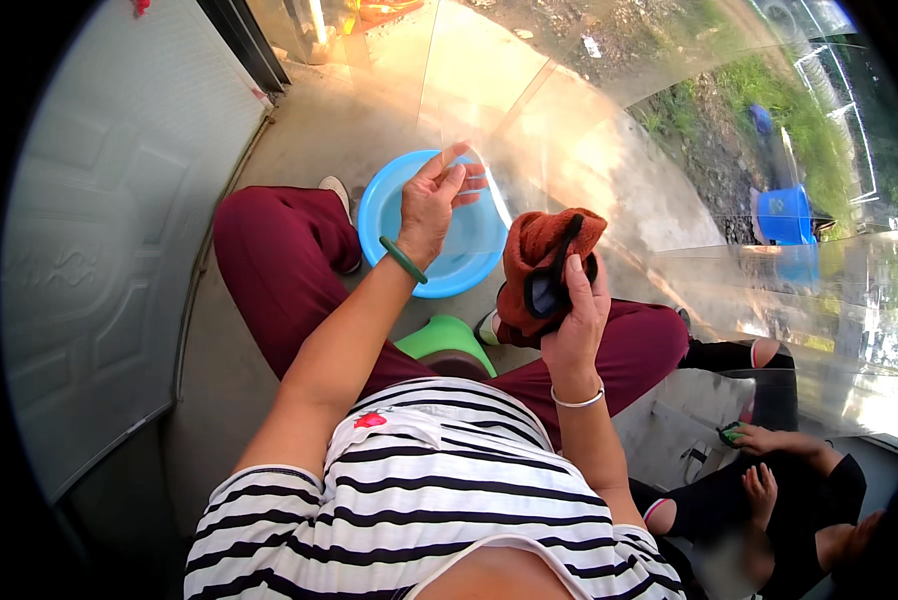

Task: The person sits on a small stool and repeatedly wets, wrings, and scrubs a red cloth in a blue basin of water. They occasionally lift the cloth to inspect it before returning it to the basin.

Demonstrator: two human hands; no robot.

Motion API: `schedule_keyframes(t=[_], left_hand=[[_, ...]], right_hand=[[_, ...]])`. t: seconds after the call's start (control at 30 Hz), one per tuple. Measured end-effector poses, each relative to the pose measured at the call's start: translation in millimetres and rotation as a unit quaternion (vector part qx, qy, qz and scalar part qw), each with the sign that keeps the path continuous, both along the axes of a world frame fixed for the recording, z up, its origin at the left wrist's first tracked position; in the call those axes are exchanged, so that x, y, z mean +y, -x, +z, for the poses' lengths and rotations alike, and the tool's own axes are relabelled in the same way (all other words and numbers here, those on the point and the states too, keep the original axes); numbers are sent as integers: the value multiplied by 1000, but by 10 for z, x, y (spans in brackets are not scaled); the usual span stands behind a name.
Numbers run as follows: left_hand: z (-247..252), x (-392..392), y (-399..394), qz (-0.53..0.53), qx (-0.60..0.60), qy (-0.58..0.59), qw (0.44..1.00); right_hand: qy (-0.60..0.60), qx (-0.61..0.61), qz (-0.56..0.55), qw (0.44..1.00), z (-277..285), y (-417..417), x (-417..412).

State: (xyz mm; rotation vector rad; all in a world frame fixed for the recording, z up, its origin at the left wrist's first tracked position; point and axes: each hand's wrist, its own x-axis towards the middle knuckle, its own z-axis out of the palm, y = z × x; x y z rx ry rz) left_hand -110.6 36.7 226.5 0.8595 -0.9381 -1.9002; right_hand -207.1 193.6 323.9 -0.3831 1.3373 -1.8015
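My right hand (582, 315) grips a bundled rust-red fleecy cloth item (535, 259) with black edging and a dark grey patch, above my right knee. The thumb presses on its near side. Over the light-blue plastic basin (380, 202), my left hand (435, 196) is raised with its fingers apart, and I see nothing in it. A bright white streak runs from near its fingertips towards the cloth item; whether it is a strip or a reflection I cannot tell. The basin stands on the floor between my feet, its inside partly hidden by my left hand and forearm.
Below me is a green plastic stool (437, 337). A white panelled door (118, 247) stands at left. Clear plastic strip curtains (494, 82) hang ahead and to the right, with a blue bucket (785, 215) beyond. Another person's hand (760, 437) holds something green at lower right.
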Motion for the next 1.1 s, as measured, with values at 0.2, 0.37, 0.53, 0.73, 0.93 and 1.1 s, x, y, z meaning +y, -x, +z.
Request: schedule_keyframes(t=[0.2,0.37,0.53,0.73,0.93,1.1], left_hand=[[-219,-42,61,-2,114,-83,990],[-609,-146,102,-14,35,245,969],[-306,-114,113,-29,320,-213,923],[-107,48,78,-15,1,-44,999],[-40,58,82,2,-28,-38,999],[74,95,32,6,-68,4,998]], right_hand=[[190,61,100,975,410,173,-503],[96,142,171,970,510,363,-658],[138,83,89,983,701,362,-714],[292,53,85,951,1027,269,-734],[360,176,11,916,1163,111,-639],[261,236,-71,933,1067,-234,-834]])
